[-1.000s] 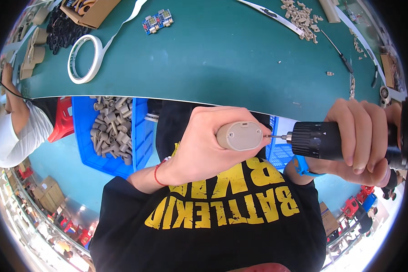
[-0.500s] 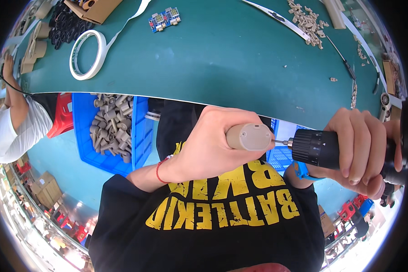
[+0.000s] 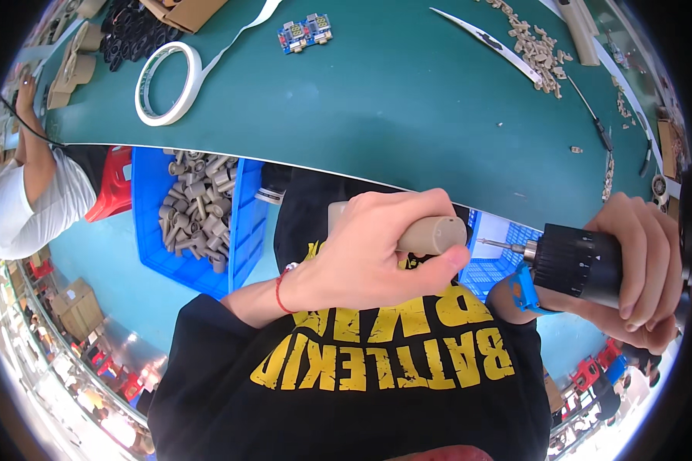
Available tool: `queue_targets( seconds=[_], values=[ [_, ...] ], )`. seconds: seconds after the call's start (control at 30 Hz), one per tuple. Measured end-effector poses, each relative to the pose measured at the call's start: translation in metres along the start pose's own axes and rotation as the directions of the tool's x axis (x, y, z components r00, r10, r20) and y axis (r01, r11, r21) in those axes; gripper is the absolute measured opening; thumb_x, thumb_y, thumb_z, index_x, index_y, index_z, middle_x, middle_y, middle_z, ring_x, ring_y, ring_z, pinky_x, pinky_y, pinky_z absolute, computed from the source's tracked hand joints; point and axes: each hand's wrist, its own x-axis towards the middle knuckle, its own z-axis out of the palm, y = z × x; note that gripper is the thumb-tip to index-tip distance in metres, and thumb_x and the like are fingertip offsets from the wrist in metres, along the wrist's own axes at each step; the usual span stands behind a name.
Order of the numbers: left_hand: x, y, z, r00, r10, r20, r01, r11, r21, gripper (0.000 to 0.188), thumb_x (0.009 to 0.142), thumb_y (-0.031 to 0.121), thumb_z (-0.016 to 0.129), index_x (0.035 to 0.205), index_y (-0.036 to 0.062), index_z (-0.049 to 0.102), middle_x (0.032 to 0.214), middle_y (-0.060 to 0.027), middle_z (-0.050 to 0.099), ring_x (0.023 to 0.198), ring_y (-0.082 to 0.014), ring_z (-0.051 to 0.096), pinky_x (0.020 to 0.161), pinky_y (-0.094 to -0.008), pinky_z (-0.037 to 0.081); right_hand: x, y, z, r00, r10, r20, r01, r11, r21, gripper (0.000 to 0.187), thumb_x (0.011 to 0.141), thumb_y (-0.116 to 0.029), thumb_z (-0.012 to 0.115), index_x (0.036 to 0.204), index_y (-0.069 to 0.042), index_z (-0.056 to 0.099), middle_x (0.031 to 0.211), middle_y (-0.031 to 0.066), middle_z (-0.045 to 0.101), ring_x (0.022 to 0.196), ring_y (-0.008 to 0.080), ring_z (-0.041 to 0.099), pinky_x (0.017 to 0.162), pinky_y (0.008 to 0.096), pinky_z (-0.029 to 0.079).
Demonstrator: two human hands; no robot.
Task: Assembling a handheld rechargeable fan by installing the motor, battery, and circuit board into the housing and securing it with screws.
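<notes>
In front of the shirt (image 3: 346,419), the housing (image 3: 432,237) sits in the left hand (image 3: 377,250), fingers closed round it, apparently to steady it. Just apart, the driver (image 3: 577,261) points its bit (image 3: 500,244) that way; the right hand (image 3: 640,265) wraps its fingers around the driver, presumably bearing its weight. Leftward, a bin (image 3: 246,223) of parts (image 3: 200,203) stands near the table (image 3: 323,115).

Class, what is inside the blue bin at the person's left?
The blue bin holds heaped grey-beige tubular parts. The upper ones cover whatever lies beneath; the table hides the bin's far end.
</notes>
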Motion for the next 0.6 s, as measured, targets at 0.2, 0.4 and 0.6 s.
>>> queue_targets(
  seconds=[0.2, 0.4, 0.6],
  values=[
    [0.000, 0.001, 0.003, 0.998, 0.022, -0.057, -0.018, 0.997, 0.081, 0.020, 0.079, 0.020, 0.067, 0.079, 0.0026, 0.059, 0.062, -0.0060, 0.057, 0.052, -0.0160, 0.054, 0.051, -0.0268, 0.042, 0.003, 0.013, -0.019, 0.978, -0.029, 0.205, -0.033, 0.956, 0.292, 0.044, 0.078, -0.024, 0.081, 0.106, -0.007, 0.051, 0.087, 0.0090, 0.070, 0.073, 0.0225, 0.071, 0.075, 0.0329, 0.060],
    [0.000, 0.003, 0.005, 0.998, 0.042, -0.044, -0.035, 0.989, 0.143, 0.022, 0.078, 0.024, 0.067, 0.077, 0.0040, 0.059, 0.058, -0.0060, 0.054, 0.047, -0.0189, 0.051, 0.047, -0.0287, 0.040, -0.002, 0.001, -0.026, 0.968, 0.043, 0.247, -0.103, 0.966, 0.236, 0.041, 0.079, -0.023, 0.079, 0.107, -0.007, 0.053, 0.089, 0.0093, 0.069, 0.076, 0.0230, 0.071, 0.076, 0.0341, 0.060],
    [0.001, 0.002, 0.007, 0.999, -0.034, 0.024, 0.030, 0.989, 0.145, 0.021, 0.078, 0.023, 0.067, 0.075, 0.0048, 0.058, 0.051, -0.0092, 0.053, 0.045, -0.0288, 0.053, 0.046, -0.0370, 0.040, -0.008, -0.015, -0.031, 0.955, 0.126, 0.270, -0.175, 0.971, 0.166, 0.039, 0.080, -0.022, 0.078, 0.107, -0.007, 0.055, 0.091, 0.0097, 0.069, 0.079, 0.0234, 0.071, 0.076, 0.0352, 0.060]
  ],
)
